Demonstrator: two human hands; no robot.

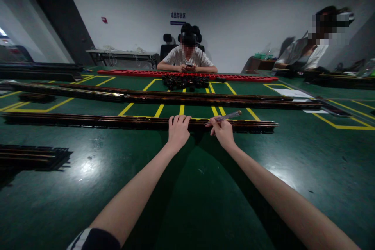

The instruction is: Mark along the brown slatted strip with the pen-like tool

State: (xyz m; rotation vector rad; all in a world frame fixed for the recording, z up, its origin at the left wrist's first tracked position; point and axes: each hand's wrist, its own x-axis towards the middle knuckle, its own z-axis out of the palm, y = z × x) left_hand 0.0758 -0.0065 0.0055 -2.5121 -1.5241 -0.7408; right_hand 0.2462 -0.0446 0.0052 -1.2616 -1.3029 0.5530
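Pen (231, 116), dark rods (88, 119)
Left hand (179, 133) is resting on the rods, fingers apart; right hand (223, 132) is clamping fingers around the pen.

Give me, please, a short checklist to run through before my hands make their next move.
1. Left hand on the near dark strips: ok.
2. Right hand free: not ok, it holds a pen.
3. Pen tip touching the near dark strips: cannot tell, too small to see.
4. Near dark strips apart from the middle row: ok, green table shows between.
5. Opposite co-worker's hands away from the near dark strips: ok.
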